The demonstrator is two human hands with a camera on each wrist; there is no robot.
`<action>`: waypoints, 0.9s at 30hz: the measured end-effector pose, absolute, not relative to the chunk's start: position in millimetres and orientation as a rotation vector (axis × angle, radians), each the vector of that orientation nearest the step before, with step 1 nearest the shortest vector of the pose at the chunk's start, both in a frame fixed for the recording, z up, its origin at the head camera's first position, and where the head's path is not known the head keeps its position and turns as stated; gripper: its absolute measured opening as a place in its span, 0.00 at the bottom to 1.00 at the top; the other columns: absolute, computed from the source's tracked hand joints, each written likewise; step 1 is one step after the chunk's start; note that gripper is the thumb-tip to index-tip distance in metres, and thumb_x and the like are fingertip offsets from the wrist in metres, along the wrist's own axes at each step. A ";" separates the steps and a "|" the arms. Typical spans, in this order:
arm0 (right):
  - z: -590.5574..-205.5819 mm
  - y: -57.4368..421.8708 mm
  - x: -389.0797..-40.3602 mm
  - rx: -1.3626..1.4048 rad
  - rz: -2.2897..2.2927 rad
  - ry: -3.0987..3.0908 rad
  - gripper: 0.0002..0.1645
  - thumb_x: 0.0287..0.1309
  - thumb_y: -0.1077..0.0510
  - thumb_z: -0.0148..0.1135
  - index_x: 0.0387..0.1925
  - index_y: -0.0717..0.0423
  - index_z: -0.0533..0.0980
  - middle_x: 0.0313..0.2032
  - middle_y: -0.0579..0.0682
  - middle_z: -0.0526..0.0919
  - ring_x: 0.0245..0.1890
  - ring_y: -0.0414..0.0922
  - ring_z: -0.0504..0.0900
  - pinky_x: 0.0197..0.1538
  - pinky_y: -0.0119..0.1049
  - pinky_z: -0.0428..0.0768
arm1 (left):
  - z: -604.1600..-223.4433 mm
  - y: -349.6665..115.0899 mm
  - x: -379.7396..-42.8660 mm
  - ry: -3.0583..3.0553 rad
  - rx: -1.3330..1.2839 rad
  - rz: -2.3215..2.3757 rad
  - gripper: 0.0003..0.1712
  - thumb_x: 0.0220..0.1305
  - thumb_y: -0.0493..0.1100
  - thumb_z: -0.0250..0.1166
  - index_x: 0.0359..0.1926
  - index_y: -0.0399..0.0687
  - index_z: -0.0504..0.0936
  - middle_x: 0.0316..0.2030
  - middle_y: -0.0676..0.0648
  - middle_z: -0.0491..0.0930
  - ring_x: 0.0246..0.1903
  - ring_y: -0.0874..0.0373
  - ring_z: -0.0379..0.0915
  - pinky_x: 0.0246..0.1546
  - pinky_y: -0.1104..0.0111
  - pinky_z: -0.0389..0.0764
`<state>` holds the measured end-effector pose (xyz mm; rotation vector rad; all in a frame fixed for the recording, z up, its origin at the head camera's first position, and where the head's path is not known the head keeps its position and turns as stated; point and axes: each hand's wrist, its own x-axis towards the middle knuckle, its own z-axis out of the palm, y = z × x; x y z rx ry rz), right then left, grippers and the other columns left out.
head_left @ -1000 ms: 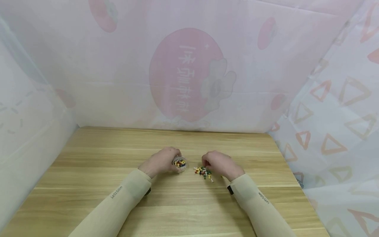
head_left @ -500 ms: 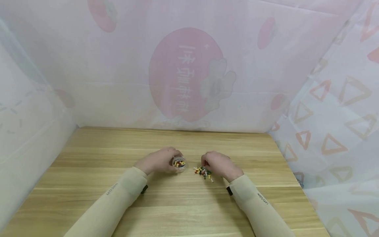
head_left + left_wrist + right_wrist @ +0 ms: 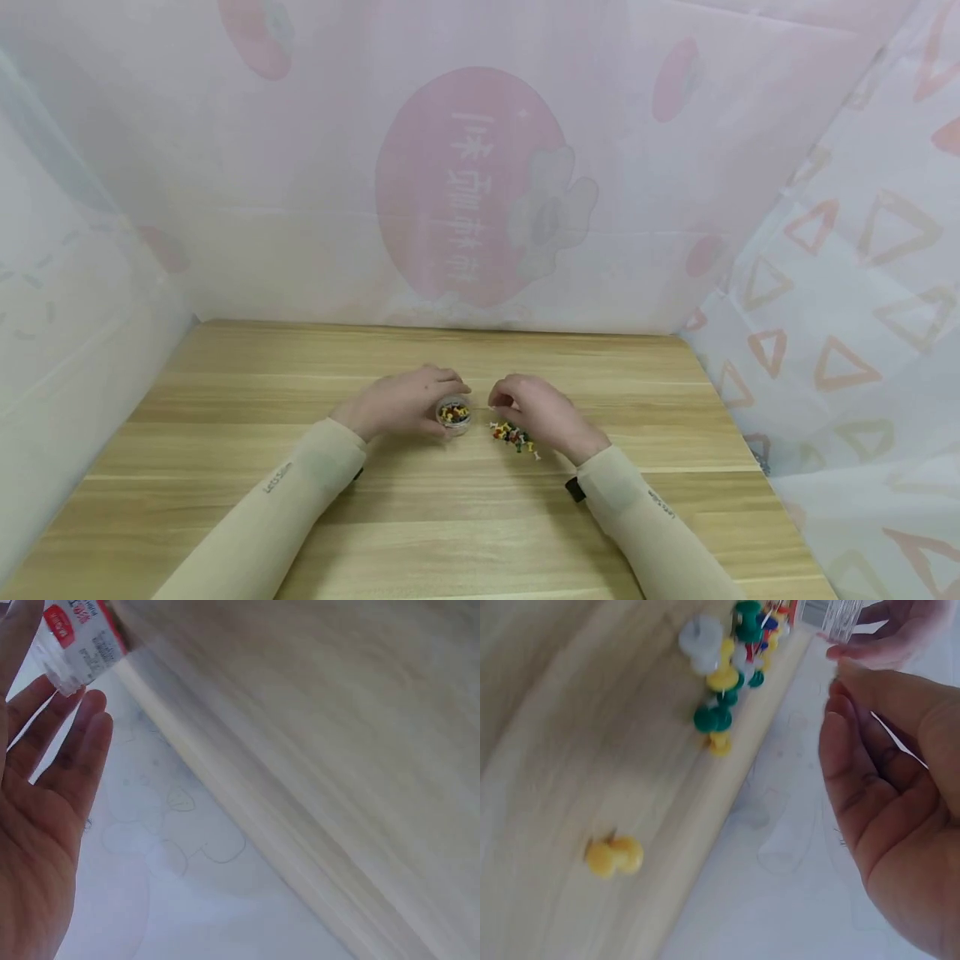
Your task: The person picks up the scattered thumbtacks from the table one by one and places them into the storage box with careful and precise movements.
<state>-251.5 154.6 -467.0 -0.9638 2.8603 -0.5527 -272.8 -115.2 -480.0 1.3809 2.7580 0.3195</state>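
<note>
A small clear plastic jar [image 3: 454,421] of push pins stands upright on the table, its printed label [image 3: 88,646] showing in the left wrist view. My left hand [image 3: 405,402] holds it from the left, fingers behind and thumb in front. Right of the jar lies a loose pile of push pins [image 3: 512,435] in yellow, green, white, red and blue. Above this pile, my right hand [image 3: 543,412] pinches a push pin [image 3: 492,407] between thumb and index finger. Only a pale bit of that pin shows; the fingertips hide the rest.
A lone yellow push pin [image 3: 615,855] lies apart from the pile in the right wrist view. The wood-grain table [image 3: 465,533] is bordered by a printed curtain [image 3: 315,250] at the back and more cloth along both sides.
My right hand has lifted from the pile and moved left toward the jar, pinching a push pin. My left hand's fingers have spread a little around the jar, which has shifted slightly left.
</note>
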 end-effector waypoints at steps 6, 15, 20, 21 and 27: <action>-470.3 147.4 -251.1 -0.966 -0.676 2.863 0.11 0.64 0.60 0.70 0.48 0.50 0.85 0.42 0.36 0.83 0.43 0.34 0.81 0.50 0.33 0.82 | -486.5 -115.1 -275.5 2.707 1.330 0.391 0.38 0.59 0.58 0.75 0.68 0.49 0.78 0.60 0.53 0.79 0.59 0.60 0.74 0.64 0.64 0.74; -472.1 137.1 -246.8 -1.031 -0.702 2.864 0.17 0.67 0.60 0.68 0.56 0.48 0.83 0.43 0.37 0.84 0.44 0.33 0.80 0.48 0.32 0.82 | -486.5 -113.6 -273.7 2.676 1.271 0.528 0.35 0.56 0.53 0.78 0.63 0.49 0.81 0.54 0.51 0.81 0.54 0.57 0.77 0.59 0.63 0.77; -473.1 130.8 -244.7 -1.046 -0.675 2.878 0.17 0.68 0.59 0.67 0.56 0.48 0.84 0.46 0.39 0.84 0.46 0.35 0.79 0.50 0.32 0.82 | -483.8 -110.6 -272.2 2.672 1.218 0.563 0.33 0.56 0.52 0.79 0.61 0.50 0.81 0.54 0.51 0.81 0.53 0.56 0.77 0.58 0.63 0.78; -473.3 129.5 -244.5 -1.043 -0.677 2.878 0.16 0.68 0.59 0.67 0.56 0.48 0.84 0.46 0.39 0.84 0.46 0.35 0.79 0.50 0.32 0.82 | -483.0 -109.9 -271.7 2.674 1.209 0.560 0.32 0.56 0.52 0.79 0.60 0.50 0.81 0.53 0.51 0.81 0.52 0.56 0.77 0.58 0.62 0.78; -475.7 121.1 -245.1 -1.002 -0.753 2.851 0.14 0.69 0.59 0.66 0.54 0.49 0.84 0.47 0.38 0.84 0.47 0.34 0.79 0.52 0.33 0.81 | -477.7 -108.8 -267.3 2.699 1.162 0.540 0.31 0.57 0.51 0.79 0.59 0.51 0.79 0.54 0.51 0.80 0.53 0.57 0.75 0.58 0.61 0.77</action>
